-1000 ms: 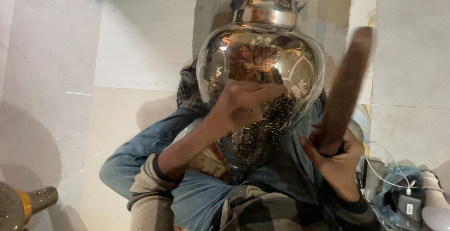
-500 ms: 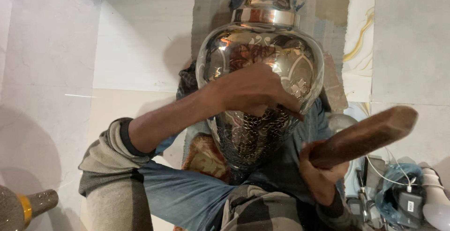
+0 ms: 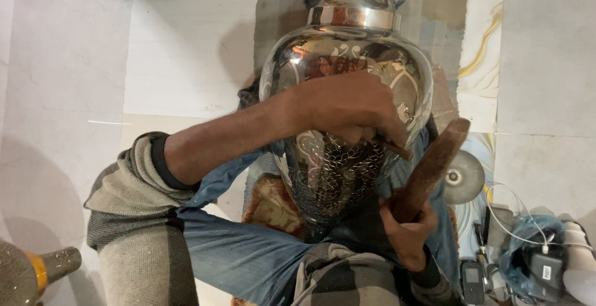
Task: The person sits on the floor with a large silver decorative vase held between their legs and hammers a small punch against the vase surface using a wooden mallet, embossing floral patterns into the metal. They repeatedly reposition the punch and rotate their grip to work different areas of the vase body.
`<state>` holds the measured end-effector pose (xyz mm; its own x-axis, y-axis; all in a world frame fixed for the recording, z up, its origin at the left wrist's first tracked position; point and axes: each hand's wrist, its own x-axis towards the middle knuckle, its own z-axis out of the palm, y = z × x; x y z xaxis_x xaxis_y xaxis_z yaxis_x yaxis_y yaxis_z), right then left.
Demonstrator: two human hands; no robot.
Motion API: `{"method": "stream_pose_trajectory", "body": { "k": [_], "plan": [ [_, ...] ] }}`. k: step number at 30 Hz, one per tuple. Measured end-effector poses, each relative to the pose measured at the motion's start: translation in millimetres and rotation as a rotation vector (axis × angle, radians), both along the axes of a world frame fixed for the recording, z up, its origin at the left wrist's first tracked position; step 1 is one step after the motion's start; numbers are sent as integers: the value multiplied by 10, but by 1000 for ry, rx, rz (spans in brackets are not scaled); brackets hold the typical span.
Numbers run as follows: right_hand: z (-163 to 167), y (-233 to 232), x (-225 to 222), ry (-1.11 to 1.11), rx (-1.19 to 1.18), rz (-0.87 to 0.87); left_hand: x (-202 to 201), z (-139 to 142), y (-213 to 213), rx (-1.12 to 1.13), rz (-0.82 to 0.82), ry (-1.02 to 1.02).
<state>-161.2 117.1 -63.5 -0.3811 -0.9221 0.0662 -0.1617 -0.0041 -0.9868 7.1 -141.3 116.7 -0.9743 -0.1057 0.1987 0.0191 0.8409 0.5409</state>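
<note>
Polished metal vase (image 3: 347, 76) lies across the person's lap, its mirror body engraved with scrolls above and a fine net pattern below (the neck points away). Left hand (image 3: 351, 107) rests on it, fingers clenched on a thin punch (image 3: 394, 149). Right hand (image 3: 406, 234) grips a wooden mallet (image 3: 431, 166), now raised steeper and nearer the punch than half a second ago. Bare floor tiles (image 3: 186, 51) lie open at left; gadgets (image 3: 534, 262) crowd the right edge.

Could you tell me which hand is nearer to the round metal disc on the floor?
Right. The right hand grips the wooden mallet just beside the disc; the left hand rests on the vase, farther off.
</note>
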Motion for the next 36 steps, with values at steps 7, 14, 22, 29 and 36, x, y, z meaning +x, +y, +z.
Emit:
{"method": "stream_pose_trajectory", "body": {
  "k": [7,14,22,29,36],
  "plan": [
    [-173,-56,-116,-184,-68,-81,-47,5,-42,-8,-64,23],
    [-221,-130,-174,27,-16,-18,-43,10,12,-62,-49,88],
    [5,-153,-156,239,19,-20,8,-5,113,-98,73,-35],
    [191,-91,-283,81,24,-26,106,2,203,-77,227,-196],
    [826,-395,-593,48,-47,34,325,-80,356,1,393,140]
  ]
}}
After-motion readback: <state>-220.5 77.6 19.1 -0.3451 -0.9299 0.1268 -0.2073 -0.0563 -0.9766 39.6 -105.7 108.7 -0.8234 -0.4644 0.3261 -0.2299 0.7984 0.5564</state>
